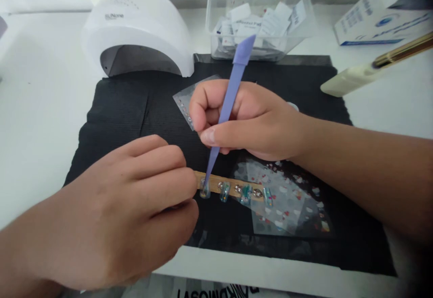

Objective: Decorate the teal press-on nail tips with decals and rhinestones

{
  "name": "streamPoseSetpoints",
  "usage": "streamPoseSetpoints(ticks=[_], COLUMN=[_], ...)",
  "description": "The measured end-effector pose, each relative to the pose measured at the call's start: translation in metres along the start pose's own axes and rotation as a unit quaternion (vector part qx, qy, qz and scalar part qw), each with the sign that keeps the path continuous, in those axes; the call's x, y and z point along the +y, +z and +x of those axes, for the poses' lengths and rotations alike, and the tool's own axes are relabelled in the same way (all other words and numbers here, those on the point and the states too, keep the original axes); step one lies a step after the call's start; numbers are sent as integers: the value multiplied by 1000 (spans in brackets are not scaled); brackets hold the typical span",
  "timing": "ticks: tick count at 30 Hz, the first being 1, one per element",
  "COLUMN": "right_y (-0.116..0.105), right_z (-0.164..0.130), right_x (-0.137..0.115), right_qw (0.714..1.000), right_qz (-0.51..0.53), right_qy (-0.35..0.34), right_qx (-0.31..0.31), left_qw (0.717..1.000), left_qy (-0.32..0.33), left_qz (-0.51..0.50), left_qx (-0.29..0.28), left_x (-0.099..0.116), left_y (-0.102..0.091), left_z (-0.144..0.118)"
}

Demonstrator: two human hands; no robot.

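My right hand pinches a purple plastic nail stick, its broad end up. The stick's thin point touches the leftmost press-on nail. Several clear and teal decorated nails, among them a teal one, sit in a row along a thin wooden strip, with small silver balls between them. My left hand is closed at the strip's left end, which disappears behind the fingers. Under the strip's right part lie clear sticker sheets, and a smaller sticker sheet is partly behind my right hand.
A black ridged mat covers the white table. Behind it stand a white nail lamp and a clear plastic box of small packets. At the right are a white carton and a cream-coloured tool with a gold handle.
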State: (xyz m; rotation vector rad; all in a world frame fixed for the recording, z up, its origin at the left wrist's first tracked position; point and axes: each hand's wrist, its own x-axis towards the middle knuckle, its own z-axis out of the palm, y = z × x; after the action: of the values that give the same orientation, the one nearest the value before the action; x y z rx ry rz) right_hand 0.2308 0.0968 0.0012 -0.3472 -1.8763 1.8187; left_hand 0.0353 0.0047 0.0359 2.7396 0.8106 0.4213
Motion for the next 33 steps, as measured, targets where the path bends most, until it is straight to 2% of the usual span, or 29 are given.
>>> streamPoseSetpoints(ticks=[2, 5, 25, 33], right_y=[0, 0, -1, -1], right_z=[0, 0, 1, 1], right_x=[1, 3, 3, 1], right_qw=[1000, 1000, 1000, 1000], right_qz=[-1, -5, -21, -4], right_qy=[-7, -13, -13, -4], right_qx=[-4, -9, -17, -3], left_qw=[999, 998, 997, 998], left_qy=[37, 42, 57, 49], left_qz=[7, 8, 3, -3], left_qx=[-29, -46, -56, -42], left_x=[-1, -2, -6, -8], left_y=[1, 3, 4, 6], left_z=[2, 2, 3, 3])
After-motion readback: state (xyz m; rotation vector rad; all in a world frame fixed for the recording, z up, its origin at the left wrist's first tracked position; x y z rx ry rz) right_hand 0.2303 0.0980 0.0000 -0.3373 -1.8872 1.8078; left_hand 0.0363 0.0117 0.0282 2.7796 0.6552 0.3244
